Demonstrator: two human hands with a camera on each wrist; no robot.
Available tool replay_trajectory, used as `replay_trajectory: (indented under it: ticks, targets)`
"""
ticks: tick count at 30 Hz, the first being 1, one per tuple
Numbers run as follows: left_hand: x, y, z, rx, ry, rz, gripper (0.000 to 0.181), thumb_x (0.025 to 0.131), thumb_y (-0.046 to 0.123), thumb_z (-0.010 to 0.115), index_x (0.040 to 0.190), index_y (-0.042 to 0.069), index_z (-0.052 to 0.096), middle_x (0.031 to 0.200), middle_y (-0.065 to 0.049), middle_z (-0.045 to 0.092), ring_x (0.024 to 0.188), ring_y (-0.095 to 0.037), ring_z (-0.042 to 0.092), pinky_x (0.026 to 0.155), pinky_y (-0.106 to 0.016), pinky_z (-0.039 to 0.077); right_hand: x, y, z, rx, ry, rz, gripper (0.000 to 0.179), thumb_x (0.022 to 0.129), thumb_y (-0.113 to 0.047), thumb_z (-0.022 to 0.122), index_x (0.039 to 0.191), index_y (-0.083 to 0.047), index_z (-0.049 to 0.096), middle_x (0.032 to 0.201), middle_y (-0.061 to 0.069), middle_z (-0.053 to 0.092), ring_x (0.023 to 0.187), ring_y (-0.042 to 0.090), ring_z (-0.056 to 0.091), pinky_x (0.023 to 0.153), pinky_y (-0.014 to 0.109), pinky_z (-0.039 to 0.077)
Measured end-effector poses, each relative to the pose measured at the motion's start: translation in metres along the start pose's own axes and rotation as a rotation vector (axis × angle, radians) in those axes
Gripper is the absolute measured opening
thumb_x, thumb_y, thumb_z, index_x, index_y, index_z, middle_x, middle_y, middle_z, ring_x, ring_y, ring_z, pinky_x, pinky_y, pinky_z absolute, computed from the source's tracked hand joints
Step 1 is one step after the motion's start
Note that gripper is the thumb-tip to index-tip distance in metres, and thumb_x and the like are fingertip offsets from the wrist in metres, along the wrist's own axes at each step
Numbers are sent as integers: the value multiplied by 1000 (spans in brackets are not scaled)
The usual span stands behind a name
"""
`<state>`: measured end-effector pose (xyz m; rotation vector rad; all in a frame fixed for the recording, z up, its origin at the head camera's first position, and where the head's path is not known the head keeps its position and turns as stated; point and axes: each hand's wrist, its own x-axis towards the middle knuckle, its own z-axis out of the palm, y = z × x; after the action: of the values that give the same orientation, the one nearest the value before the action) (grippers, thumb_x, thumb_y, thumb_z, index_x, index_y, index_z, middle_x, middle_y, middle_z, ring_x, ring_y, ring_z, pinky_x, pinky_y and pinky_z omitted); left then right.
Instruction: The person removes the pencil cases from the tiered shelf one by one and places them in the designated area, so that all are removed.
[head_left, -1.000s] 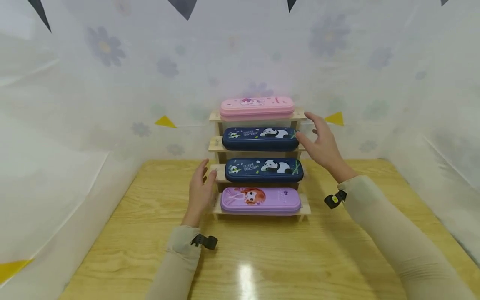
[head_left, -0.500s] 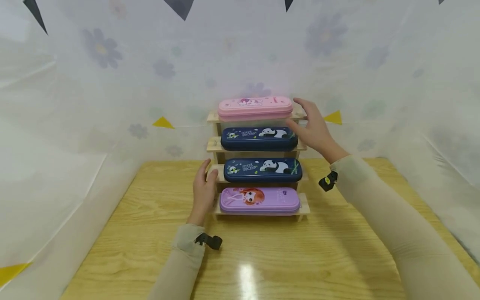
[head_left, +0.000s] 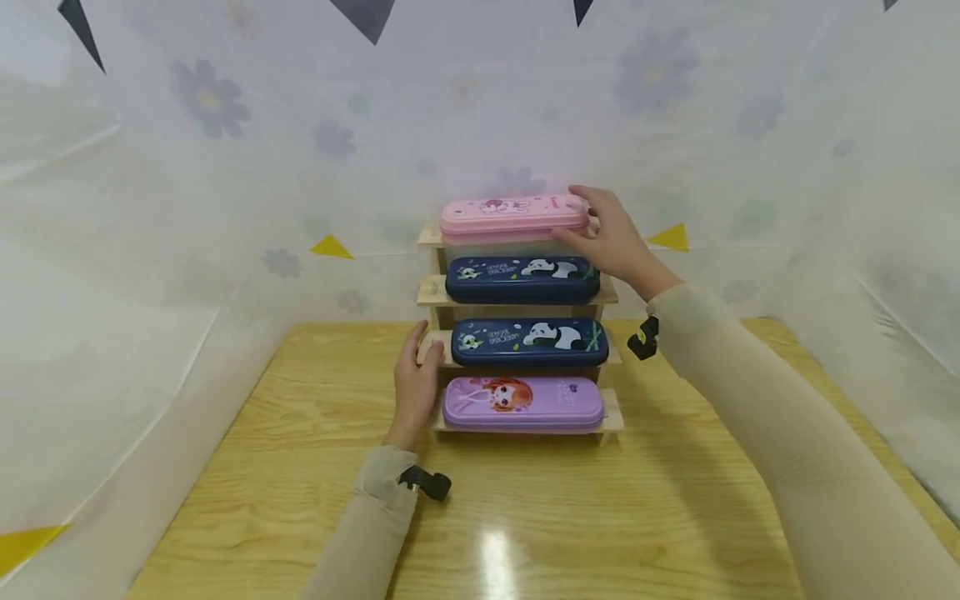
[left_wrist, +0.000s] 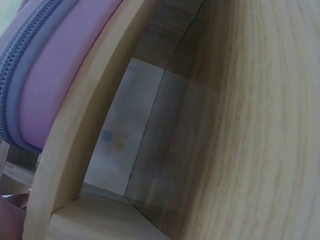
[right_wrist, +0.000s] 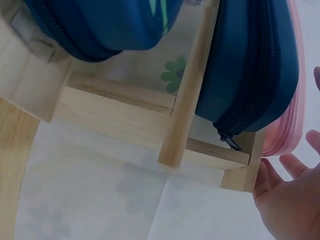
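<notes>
A four-tier wooden rack carries one pencil case on each step. On the top step lies a pink pencil case with a rabbit print. My right hand grips its right end, the thumb in front and the fingers behind; in the right wrist view several fingers show at that end, and exact contact is partly hidden. My left hand stands beside the rack's left side, fingers straight and raised, holding nothing. Nearest it are the lower navy panda pencil case and the purple pencil case with a girl print.
Another navy panda pencil case sits on the second step from the top, below my right thumb. The rack stands near the back of a wood-grain table. White flower-patterned sheeting hangs behind and at both sides.
My right hand has moved left and slightly up, from beside the upper navy case to around the pink case's right end. My left hand has shifted slightly right, towards the rack. The cases stay in place.
</notes>
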<state>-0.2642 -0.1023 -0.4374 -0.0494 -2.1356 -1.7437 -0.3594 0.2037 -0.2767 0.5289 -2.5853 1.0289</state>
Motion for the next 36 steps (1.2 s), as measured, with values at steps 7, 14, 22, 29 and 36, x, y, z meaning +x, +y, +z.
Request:
replay_trajectory:
  ticks: [7, 14, 22, 29, 36]
  targets:
    - [-1, -4, 0, -3, 10, 18, 49, 99, 22, 58, 145, 8, 49, 147, -9, 48, 134, -24, 44, 111, -40, 34, 9, 0, 1, -44, -38, 23, 87, 89, -52, 67, 158, -18, 26, 158, 11, 26, 142, 30, 27, 114, 51, 26]
    - [-4, -8, -3, 29, -11, -21, 52, 98, 24, 60, 147, 13, 47, 148, -4, 47, 132, -20, 45, 109, -38, 36, 13, 4, 4, -41, -86, 41, 88, 89, -53, 67, 158, -20, 24, 159, 10, 26, 143, 30, 25, 116, 48, 21]
    - [-6, -8, -5, 65, -32, -40, 56, 97, 27, 61, 149, 17, 44, 150, -6, 45, 135, -23, 42, 112, -41, 32, 17, 5, 7, -59, -98, 46, 87, 88, -48, 70, 158, -21, 26, 155, 13, 31, 137, 33, 32, 116, 50, 22]
    - [-9, -9, -3, 58, -34, -48, 55, 98, 28, 61, 149, 16, 44, 149, -7, 45, 134, -23, 42, 111, -41, 32, 14, 10, 10, -7, 0, 41, 73, 89, -38, 73, 152, -20, 42, 146, 11, 43, 130, 29, 40, 112, 45, 30]
    - [-8, -12, -3, 65, -38, -44, 56, 98, 31, 61, 149, 18, 43, 149, -5, 45, 133, -21, 43, 111, -40, 34, 7, 13, 4, 21, 51, 91, 77, 86, -45, 74, 152, -24, 42, 150, 7, 39, 130, 28, 40, 109, 42, 35]
